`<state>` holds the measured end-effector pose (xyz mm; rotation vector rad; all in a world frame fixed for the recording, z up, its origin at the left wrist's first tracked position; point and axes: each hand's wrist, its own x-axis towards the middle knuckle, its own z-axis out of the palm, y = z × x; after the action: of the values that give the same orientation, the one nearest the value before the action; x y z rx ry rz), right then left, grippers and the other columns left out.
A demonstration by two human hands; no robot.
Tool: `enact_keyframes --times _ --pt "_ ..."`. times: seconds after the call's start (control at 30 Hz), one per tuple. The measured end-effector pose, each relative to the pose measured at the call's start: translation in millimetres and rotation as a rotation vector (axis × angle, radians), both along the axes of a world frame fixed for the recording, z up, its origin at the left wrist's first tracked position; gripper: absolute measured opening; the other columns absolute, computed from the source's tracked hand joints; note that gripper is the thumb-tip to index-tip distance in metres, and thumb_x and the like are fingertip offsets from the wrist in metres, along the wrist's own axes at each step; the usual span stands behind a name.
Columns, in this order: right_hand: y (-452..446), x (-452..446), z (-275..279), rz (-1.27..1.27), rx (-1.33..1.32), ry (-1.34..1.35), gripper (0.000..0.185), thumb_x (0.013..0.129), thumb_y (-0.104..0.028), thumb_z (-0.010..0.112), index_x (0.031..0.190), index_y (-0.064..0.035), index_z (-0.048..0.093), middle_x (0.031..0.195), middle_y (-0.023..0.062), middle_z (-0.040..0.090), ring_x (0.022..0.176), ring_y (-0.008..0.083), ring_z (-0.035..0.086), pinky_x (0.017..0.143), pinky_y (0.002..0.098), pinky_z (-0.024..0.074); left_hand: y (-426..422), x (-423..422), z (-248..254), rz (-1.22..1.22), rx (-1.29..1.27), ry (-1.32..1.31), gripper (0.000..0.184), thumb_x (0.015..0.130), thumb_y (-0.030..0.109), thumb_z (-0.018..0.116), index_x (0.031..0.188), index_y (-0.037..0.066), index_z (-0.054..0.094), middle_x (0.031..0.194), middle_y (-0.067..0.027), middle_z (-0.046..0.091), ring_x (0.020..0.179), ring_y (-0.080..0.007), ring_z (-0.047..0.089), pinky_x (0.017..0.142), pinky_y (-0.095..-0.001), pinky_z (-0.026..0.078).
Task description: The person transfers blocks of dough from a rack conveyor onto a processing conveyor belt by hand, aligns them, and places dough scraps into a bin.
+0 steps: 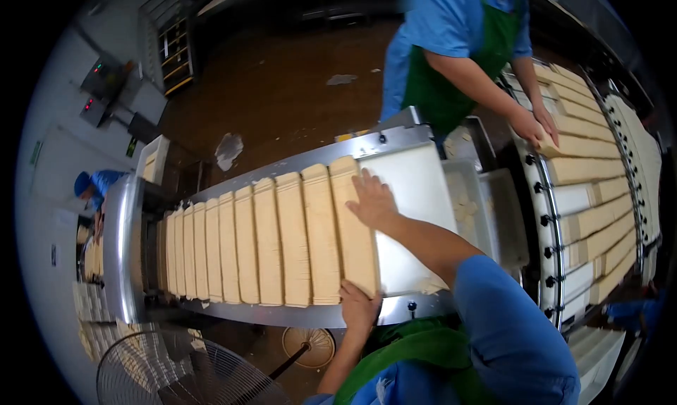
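Long pale stacks of layered sheets (266,239) lie side by side across a white conveyor belt (412,193). My right hand (374,199), fingers spread, rests on the far end of the rightmost stack (352,229). At the near end of that same stack is my left hand (358,305), its fingers bent against the stack's end and edge. Bare belt shows just right of this stack.
A co-worker in a green apron (486,66) has both hands on a stack on a second conveyor (585,158) at right. White bins (462,186) stand between the conveyors. A fan (176,370) is at lower left; another person (102,183) is farther left.
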<state>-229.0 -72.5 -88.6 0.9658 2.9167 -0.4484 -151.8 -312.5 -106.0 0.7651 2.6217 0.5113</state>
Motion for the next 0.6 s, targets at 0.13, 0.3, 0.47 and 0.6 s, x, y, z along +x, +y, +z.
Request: enact_keyframes --times 0.13,0.3,0.47,0.6 --pt "11.3 -49.8 1.4 0.021 0.052 0.034 0.068 0.090 -0.056 0.042 0.146 -0.0195 0.029 0.155 0.0145 0.011 0.131 0.0333 0.032 0.102 0.0462 0.0307 5.9 -3.6 11.8 -0.010 -0.032 -0.027 0.102 0.072 0.051 0.070 0.131 -0.017 0.023 0.110 -0.0320 0.048 0.084 -0.0425 0.061 0.067 -0.0453 0.054" --pt "14.3 -67.7 -0.1 -0.019 0.019 -0.106 0.064 0.086 -0.059 0.046 0.135 -0.0181 0.042 0.142 0.0162 0.030 0.117 0.0340 0.044 0.093 0.0468 0.0383 13.5 -7.6 21.4 -0.019 -0.147 -0.160 0.104 0.072 0.050 0.070 0.134 -0.016 0.020 0.115 -0.0326 0.048 0.090 -0.0434 0.060 0.076 -0.0449 0.052" --pt "31.1 -41.3 10.8 -0.210 -0.064 -0.093 0.058 0.081 -0.049 0.056 0.127 -0.0149 0.045 0.129 0.0137 0.037 0.109 0.0341 0.051 0.087 0.0456 0.0463 12.1 -3.1 8.8 -0.107 -0.091 -0.060 0.102 0.071 0.045 0.073 0.132 -0.018 0.021 0.117 -0.0321 0.046 0.097 -0.0424 0.057 0.081 -0.0443 0.051" --pt "68.4 14.3 35.6 -0.456 -0.130 -0.124 0.069 0.076 -0.045 0.063 0.130 -0.0109 0.037 0.123 0.0143 0.040 0.109 0.0342 0.052 0.088 0.0443 0.0482 28.7 -2.0 21.4 -0.189 0.013 -0.145 0.098 0.066 0.032 0.078 0.133 -0.013 0.023 0.117 -0.0314 0.044 0.101 -0.0452 0.053 0.087 -0.0466 0.047"
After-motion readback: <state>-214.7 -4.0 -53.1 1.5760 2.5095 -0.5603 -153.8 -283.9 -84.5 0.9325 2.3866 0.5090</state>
